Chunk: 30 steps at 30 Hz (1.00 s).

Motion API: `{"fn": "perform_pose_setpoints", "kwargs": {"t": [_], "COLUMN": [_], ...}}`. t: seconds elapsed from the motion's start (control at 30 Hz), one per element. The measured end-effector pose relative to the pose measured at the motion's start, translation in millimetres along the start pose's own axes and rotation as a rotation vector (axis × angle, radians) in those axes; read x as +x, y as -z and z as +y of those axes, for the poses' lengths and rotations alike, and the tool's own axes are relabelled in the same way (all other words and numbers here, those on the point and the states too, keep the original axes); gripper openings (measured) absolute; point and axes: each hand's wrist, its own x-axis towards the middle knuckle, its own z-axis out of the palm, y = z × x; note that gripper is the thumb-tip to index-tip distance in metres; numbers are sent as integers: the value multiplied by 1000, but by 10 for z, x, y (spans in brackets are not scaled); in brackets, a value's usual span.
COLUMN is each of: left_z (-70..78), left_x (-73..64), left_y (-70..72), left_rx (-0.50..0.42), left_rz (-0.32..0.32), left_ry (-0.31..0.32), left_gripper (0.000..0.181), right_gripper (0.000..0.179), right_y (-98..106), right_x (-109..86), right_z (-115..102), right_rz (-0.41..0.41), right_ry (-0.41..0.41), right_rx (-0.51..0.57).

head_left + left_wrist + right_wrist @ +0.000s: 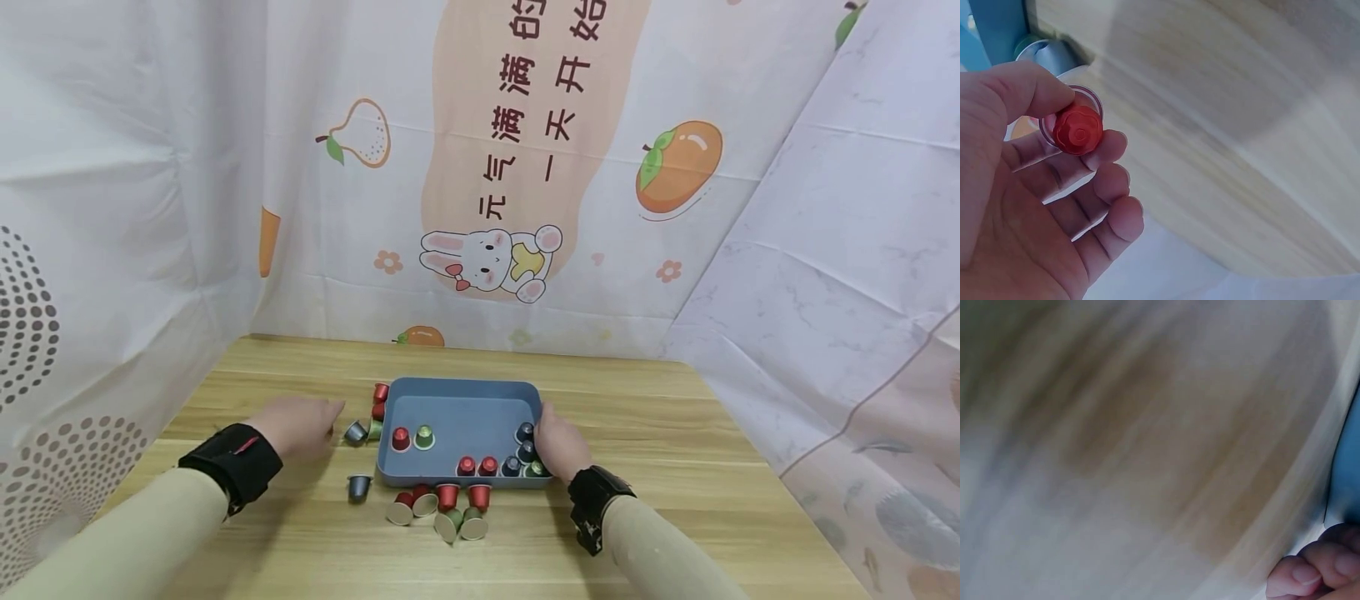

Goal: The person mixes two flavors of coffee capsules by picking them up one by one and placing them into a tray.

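In the left wrist view my left hand [300, 427] pinches a red coffee capsule [1077, 130] between thumb and index finger, the other fingers loosely bent. In the head view this hand is left of the blue-grey tray [457, 410], above the table, and its capsule is hidden. My right hand [561, 446] grips the tray's right wall; its fingers [1341, 559] are curled against the outside. Inside the tray, a red capsule [401, 439] and a green capsule [424, 437] stand at the left. Red, dark and green capsules line the front and right walls.
Left of the tray lie red capsules [381, 392], a green capsule [376, 430] and a dark capsule [356, 432]. Another dark capsule [359, 487] is nearer the front. Several red and green capsules [474, 525] lie before the tray. Printed curtains [360, 275] surround the wooden table [637, 400].
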Motion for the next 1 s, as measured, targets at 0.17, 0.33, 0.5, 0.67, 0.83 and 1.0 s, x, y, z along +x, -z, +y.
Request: {"fn": "perform_pose_setpoints", "kwargs": {"t": [0.17, 0.33, 0.5, 0.67, 0.83, 1.0], "left_z": [-2, -36, -39, -8, 46, 105], "left_x": [-15, -14, -33, -67, -75, -59], "left_y": [132, 212, 323, 458, 566, 637], "left_rx": [-25, -20, -23, 14, 24, 4], "left_rz": [-7, -22, -42, -46, -50, -57], "left_ry": [-19, -10, 4, 0, 1, -5], "left_gripper": [37, 46, 45, 48, 52, 41], "right_gripper": [22, 24, 25, 28, 25, 22], "right_y": [10, 17, 7, 11, 9, 14], "right_x": [-4, -4, -4, -4, -10, -18], "right_z": [-3, -5, 8, 8, 15, 5], "right_rz": [-8, -20, -28, -41, -23, -22], "right_ry": [-9, -30, -28, -33, -22, -19], "right_rx": [-1, 5, 11, 23, 18, 18]}}
